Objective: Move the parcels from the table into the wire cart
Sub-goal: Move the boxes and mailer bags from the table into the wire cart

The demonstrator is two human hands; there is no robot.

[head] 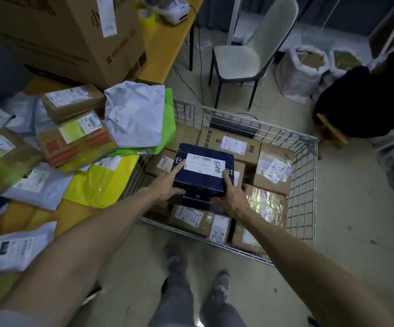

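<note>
A dark blue box [202, 182] with a white label is over the wire cart [303, 182], above several brown cardboard parcels [271, 168] lying inside it. My left hand [166, 185] grips the box's left side, thumb on the front edge. My right hand [231, 197] grips its right front corner, fingers up the side. On the yellow table [167, 43] at the left lie several more parcels: brown boxes [73, 102], a white mailer bag [137, 114], a green bag [169, 128], a yellow bag [101, 182] and grey mailers [14, 249].
A large cardboard carton [73, 36] stands at the table's back. Behind the cart is a pale chair [245, 57]. White sacks [302, 72] sit by the far wall. Another person in dark clothing [366, 100] is at the right. My feet [219, 286] are on the floor before the cart.
</note>
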